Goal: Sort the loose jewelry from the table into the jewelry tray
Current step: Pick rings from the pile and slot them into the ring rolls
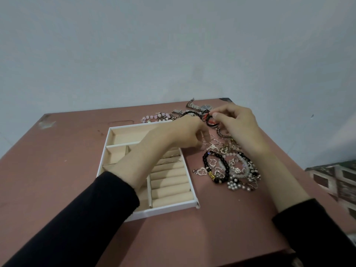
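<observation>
Loose jewelry [234, 164] lies heaped on the reddish-brown table [67, 151], just right of the jewelry tray [103, 158].

Head view:
- Tray is white-walled with a beige lining. Open compartments sit at its far and left sides, and a bank of ring rolls [169, 182] at its right.
- Heap includes a black bead bracelet [205, 160], a heart pendant [202, 171] and thin hoops [213, 140].
- A pink bead strand [154, 116] and a wristwatch [206, 107] lie beyond the tray, near the far table edge.
- Left hand [183, 132] is above the tray's far right corner, fingers curled round one end of a black-and-red cord bracelet [209, 122].
- Right hand [237, 120] pinches the other end between thumb and forefinger, above the heap.
- Cord bracelet is off the table, between both hands.
- Both forearms wear black sleeves [86, 218].
</observation>
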